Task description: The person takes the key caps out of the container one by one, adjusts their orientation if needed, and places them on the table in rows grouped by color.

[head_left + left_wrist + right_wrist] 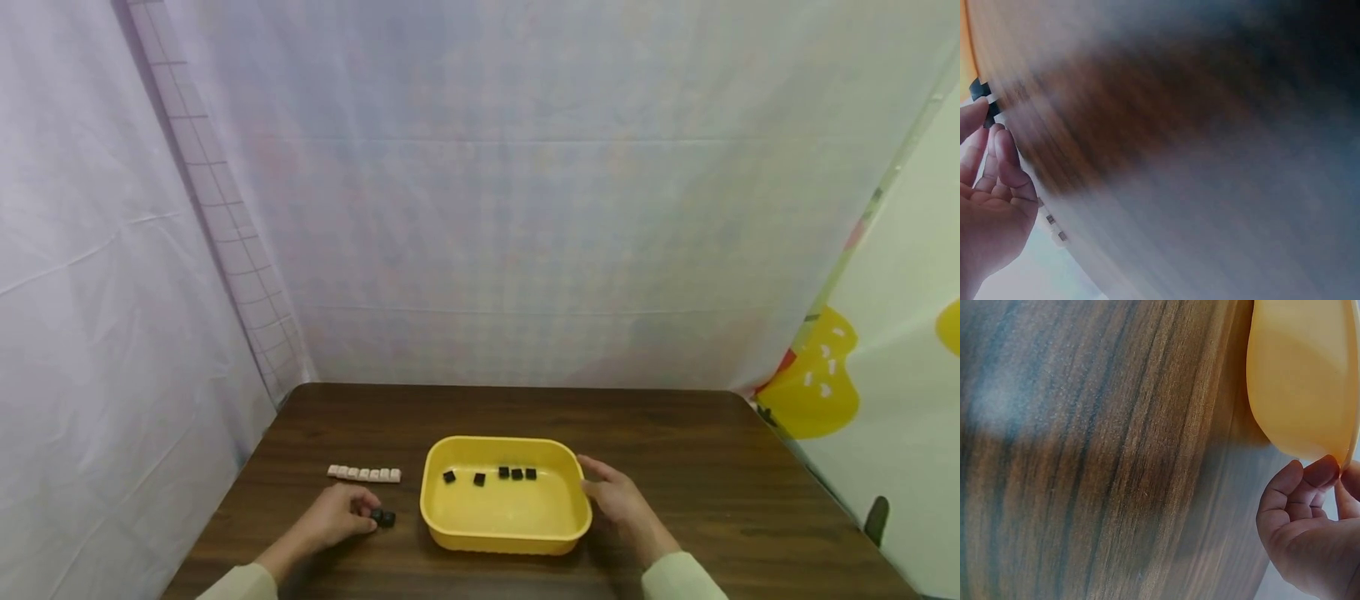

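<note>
My left hand (337,515) is low over the table, thumb and fingertips closing on a small black keycap (377,516). A second black keycap (388,519) sits right beside it; both also show past the thumb in the left wrist view. Just beyond this hand lies a row of several white keycaps (363,475). To the right stands a yellow plastic basin (506,543) with several black keycaps (517,474) scattered on its floor. My right hand (618,498) grips the basin's right rim, thumb on one side and fingers on the other (1300,531).
The dark wood-grain table (705,483) extends to both sides and behind the basin. Pale curtains (525,208) hang at its back edge and left side. On the right, a white sheet with yellow print (813,392) borders it.
</note>
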